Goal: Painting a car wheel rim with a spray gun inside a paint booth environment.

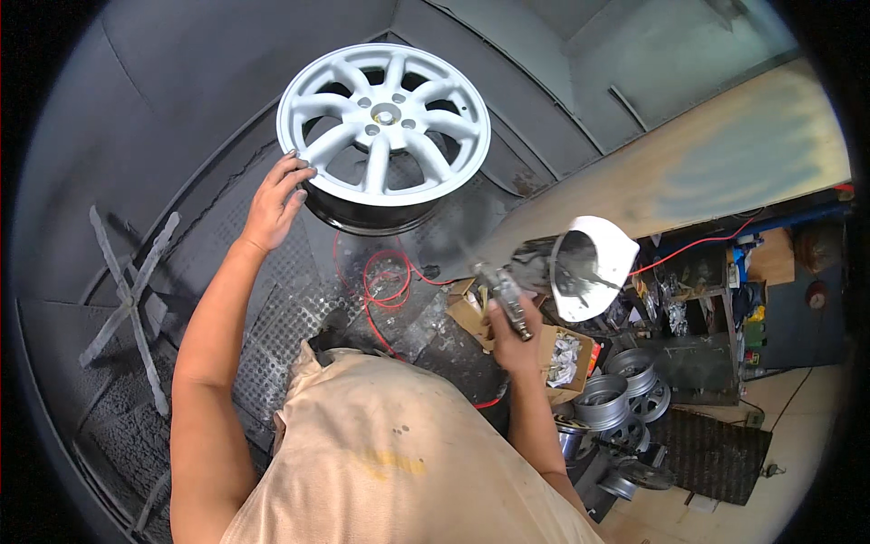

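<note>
A white-faced wheel rim [378,170] with several spokes and a dark barrel stands in front of me, tilted to show its face. My left hand [279,195] is at its left lower edge, fingers stretched out and apart, fingertips against or very near the lip. To the right of the rim, my right hand [515,328] is wrapped round a metal spray gun [504,295], whose front end points up and left, slightly blurred. Beside the gun is a white cup [614,258] with grey-stained insides; I cannot tell whether it is joined to the gun.
A red hose [384,334] coils on the grimy floor below the rim. At left stands a grey-coated cross-shaped stand [130,297]. A cardboard box [566,392], several silver wheels [601,403] and a cluttered shelf [732,331] are at right. A paint-stained panel [671,168] slants behind the cup.
</note>
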A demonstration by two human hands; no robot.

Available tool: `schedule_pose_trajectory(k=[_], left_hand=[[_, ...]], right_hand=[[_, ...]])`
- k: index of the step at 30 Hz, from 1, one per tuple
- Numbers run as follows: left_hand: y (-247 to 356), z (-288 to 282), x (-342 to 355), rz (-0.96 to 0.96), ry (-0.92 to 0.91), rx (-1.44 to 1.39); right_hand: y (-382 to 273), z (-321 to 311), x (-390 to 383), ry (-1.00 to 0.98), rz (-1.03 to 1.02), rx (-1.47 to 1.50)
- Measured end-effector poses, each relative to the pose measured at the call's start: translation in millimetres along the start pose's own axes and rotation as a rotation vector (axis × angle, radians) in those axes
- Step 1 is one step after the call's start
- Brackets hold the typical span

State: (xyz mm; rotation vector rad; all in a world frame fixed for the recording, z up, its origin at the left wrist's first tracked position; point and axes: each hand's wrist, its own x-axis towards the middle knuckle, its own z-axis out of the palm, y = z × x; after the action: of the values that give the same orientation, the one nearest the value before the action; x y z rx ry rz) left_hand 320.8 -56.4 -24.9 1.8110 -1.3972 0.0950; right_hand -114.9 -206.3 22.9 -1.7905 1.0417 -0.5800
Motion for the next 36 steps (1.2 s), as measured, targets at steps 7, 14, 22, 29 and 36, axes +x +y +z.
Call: schedule_pose_trajectory(k=[7, 14, 22, 29, 36], left_hand=[[0, -17, 13, -0.041, -0.072, 0.026], [-38, -42, 42, -0.027, -0.14, 0.165], [45, -14, 19, 0.075, -0.059, 0.241], [38, -3, 0, 0.018, -0.038, 0.256], [15, -19, 9, 0.056, -0.054, 0.198]], right_hand=[[-53, 41, -30, -0.358, -0.189, 0.161], [-57, 0, -18, -0.169, -0.022, 0.171], [-39, -19, -2, 0.111, -0.132, 0.102], [-39, 28, -17, -0.044, 0.053, 0.157], [-23, 40, -8, -0.112, -0.067, 0.126]])
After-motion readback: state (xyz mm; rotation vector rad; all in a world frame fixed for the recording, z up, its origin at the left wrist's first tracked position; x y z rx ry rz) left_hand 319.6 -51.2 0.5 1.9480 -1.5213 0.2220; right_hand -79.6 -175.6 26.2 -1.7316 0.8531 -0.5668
